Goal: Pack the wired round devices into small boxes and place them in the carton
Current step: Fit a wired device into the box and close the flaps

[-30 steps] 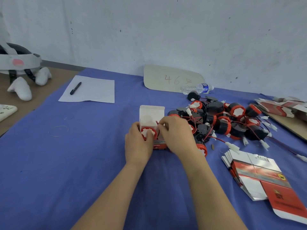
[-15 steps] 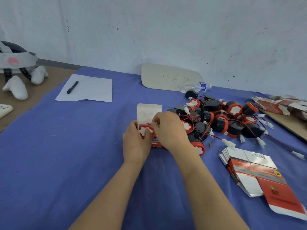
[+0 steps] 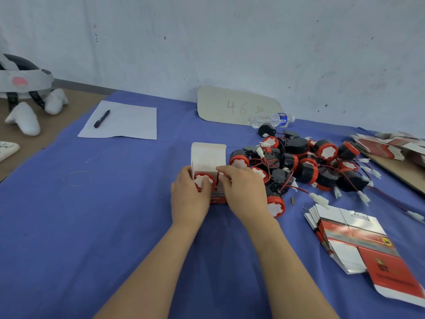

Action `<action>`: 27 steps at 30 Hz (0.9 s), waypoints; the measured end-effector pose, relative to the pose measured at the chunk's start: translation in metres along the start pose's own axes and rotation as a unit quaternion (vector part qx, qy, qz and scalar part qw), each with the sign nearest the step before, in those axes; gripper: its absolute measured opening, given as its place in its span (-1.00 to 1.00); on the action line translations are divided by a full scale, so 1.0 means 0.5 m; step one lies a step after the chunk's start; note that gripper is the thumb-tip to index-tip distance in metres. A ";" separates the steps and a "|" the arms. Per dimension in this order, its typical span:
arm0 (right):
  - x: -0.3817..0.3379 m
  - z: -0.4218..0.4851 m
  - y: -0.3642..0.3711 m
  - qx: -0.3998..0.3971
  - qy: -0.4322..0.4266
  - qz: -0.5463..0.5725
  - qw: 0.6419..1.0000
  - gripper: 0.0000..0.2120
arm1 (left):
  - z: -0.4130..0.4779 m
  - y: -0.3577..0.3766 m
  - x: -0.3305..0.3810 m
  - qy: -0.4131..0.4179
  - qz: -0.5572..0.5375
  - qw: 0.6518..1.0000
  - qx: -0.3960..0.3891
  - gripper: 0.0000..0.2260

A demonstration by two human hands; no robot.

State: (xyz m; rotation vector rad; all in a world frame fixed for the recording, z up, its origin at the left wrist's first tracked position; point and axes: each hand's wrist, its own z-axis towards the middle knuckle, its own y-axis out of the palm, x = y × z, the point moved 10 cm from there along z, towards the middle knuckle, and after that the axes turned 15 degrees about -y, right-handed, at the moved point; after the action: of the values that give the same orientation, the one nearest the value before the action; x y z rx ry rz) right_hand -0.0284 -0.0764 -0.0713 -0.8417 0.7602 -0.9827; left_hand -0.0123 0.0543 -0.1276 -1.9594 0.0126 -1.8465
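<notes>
A small red-and-white box (image 3: 208,157) stands open on the blue cloth, its white lid flap up. A round black device with a red-and-white face (image 3: 203,180) sits in its mouth. My left hand (image 3: 187,199) grips the box's left side, thumb against the device. My right hand (image 3: 245,192) is at the box's right side with its fingers curled at the opening; the wire is hidden under them. A pile of several wired round devices (image 3: 305,164) lies just right of the box.
A stack of flat folded boxes (image 3: 351,240) lies at the right front, more flat boxes (image 3: 388,146) at the far right. A paper sheet (image 3: 128,123) with a pen (image 3: 101,118), a cardboard piece marked 46 (image 3: 236,109), a water bottle (image 3: 271,119) and a rubber band (image 3: 78,178) lie farther back.
Both hands stay at the box. My right fingers have shifted slightly at the box opening, and the red wire loop seen a second ago is no longer visible.
</notes>
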 end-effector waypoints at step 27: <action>-0.006 0.000 0.016 -0.011 0.021 -0.046 0.999 -0.73 | 0.000 0.000 -0.002 -0.002 -0.006 1.000 0.001 -0.73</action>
State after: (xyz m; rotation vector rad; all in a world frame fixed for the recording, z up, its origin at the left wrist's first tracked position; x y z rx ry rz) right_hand -0.0265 -0.0710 -0.0780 -0.8837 0.7736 -1.0791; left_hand -0.0122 0.0546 -0.1287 -1.9657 -0.0036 -1.8497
